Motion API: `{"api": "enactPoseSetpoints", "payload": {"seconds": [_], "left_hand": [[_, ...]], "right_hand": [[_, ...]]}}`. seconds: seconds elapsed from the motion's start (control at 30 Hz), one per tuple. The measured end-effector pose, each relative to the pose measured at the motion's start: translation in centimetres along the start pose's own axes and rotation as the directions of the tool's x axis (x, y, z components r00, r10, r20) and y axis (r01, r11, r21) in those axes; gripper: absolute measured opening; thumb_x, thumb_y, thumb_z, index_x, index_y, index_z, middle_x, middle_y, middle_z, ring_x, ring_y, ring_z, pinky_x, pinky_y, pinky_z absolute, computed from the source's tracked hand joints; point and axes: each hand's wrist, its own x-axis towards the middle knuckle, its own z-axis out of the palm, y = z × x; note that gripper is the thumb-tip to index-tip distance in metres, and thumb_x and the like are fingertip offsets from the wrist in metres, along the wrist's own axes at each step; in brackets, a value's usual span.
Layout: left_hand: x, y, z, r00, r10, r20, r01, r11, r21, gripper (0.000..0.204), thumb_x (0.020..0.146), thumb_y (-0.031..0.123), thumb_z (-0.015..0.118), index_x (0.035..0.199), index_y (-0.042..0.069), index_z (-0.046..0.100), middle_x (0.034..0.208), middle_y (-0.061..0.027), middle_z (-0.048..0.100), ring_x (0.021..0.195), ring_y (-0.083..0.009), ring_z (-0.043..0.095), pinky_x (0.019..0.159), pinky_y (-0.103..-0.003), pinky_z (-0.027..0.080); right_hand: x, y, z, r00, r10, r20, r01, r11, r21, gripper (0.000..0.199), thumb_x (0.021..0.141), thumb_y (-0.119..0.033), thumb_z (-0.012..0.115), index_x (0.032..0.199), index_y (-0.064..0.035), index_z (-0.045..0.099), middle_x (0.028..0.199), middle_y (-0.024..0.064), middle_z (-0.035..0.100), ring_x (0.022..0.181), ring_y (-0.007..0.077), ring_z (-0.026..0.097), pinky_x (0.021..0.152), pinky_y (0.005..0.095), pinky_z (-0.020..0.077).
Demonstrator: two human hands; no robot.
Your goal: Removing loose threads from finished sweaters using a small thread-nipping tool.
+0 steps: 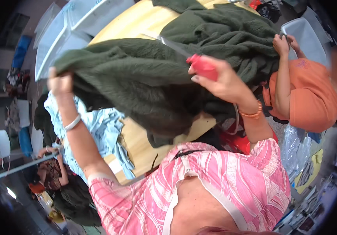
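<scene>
We located the dark green garment (137, 78) at 11 to 12 o'clock from the centre of view, stretched sideways and hanging in folds over the light wooden table (141, 152). We could not tell whether it joined the green cloth (231, 31) spread at 1 o'clock.

At its far end, toward 10 o'clock, we noted the left hand (61, 84), slightly blurred, with the fingers closed on the fabric edge. At 2 o'clock we noted the right hand (227, 82), its fingers wrapped around the red handle (204, 68) of a tool. The tool's long, pale shaft (176, 47) pointed toward 10 o'clock across the green fabric; we could not tell whether it touched.

We found light blue cloth (102, 133) heaped between 8 and 9 o'clock, beside the hanging garment. Near 3 o'clock we recorded a co-worker in an orange shirt (311, 96), whose hands met the green cloth's edge at 2 o'clock. We observed translucent bins (64, 43) at 10 o'clock and another person (55, 172) at 8 o'clock.
</scene>
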Motion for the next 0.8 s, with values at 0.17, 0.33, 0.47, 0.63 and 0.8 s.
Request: {"api": "enactPoseSetpoints", "payload": {"seconds": [0.17, 0.33, 0.47, 0.63, 0.8], "left_hand": [[-2.4, -13.5, -11.6, 0.794, -0.426, -0.433, 0.557, 0.795, 0.239, 0.054, 0.090, 0.030, 0.055, 0.133, 0.002, 0.039, 0.129, -0.0183, 0.049, 0.116, -0.0277, 0.049, 0.082, -0.050, 0.044], [-10.5, -17.5, -9.7, 0.936, 0.135, 0.325, -0.351, 0.410, 0.842, 0.059, 0.082, 0.018, 0.070, 0.134, 0.005, 0.046, 0.121, -0.0161, 0.058, 0.109, -0.0255, 0.056, 0.097, -0.035, 0.042], [-11.3, -17.0, -7.6, 0.842, 0.011, 0.539, -0.539, 0.037, 0.842, 0.052, 0.079, 0.016, 0.070, 0.127, 0.002, 0.054, 0.126, -0.0181, 0.056, 0.118, -0.0316, 0.052, 0.101, -0.036, 0.039], [-10.6, -15.9, -6.8, 0.878, -0.008, 0.479, -0.477, -0.106, 0.873, 0.051, 0.076, 0.020, 0.074, 0.122, 0.008, 0.059, 0.103, -0.0155, 0.062, 0.091, -0.0310, 0.060, 0.081, -0.037, 0.048], [-10.9, -17.7, -6.5, 0.914, -0.038, 0.404, -0.405, 0.000, 0.915, 0.043, 0.074, 0.024, 0.078, 0.113, 0.009, 0.064, 0.110, -0.0113, 0.056, 0.075, -0.0201, 0.056, 0.072, -0.031, 0.048]], "right_hand": [[-2.3, 12.5, 1.7, 0.934, 0.358, 0.020, -0.331, 0.881, -0.339, 0.024, 0.082, -0.005, 0.065, 0.104, 0.0009, 0.060, 0.093, 0.0039, 0.065, 0.089, 0.0101, 0.058, 0.083, 0.0269, 0.0463], [-4.2, 15.0, 1.8, 0.912, 0.410, -0.007, -0.388, 0.857, -0.338, 0.026, 0.083, -0.007, 0.065, 0.107, 0.0006, 0.060, 0.096, 0.0057, 0.067, 0.093, 0.0119, 0.060, 0.085, 0.0282, 0.0466], [-3.4, 12.8, 2.0, 0.944, 0.329, 0.020, -0.292, 0.861, -0.417, 0.027, 0.085, -0.013, 0.066, 0.108, 0.0002, 0.060, 0.099, 0.0100, 0.067, 0.095, 0.0198, 0.064, 0.086, 0.0312, 0.0473], [-2.7, 9.4, 3.2, 0.939, 0.338, 0.062, -0.228, 0.746, -0.626, 0.025, 0.087, -0.023, 0.065, 0.105, -0.0075, 0.061, 0.086, 0.0144, 0.065, 0.088, 0.0338, 0.062, 0.078, 0.0375, 0.0478], [-1.8, 8.3, 5.2, 0.977, 0.155, 0.148, -0.003, 0.700, -0.714, 0.025, 0.085, -0.028, 0.065, 0.101, -0.0096, 0.060, 0.076, 0.0158, 0.063, 0.074, 0.0369, 0.061, 0.069, 0.0445, 0.0470]]}}
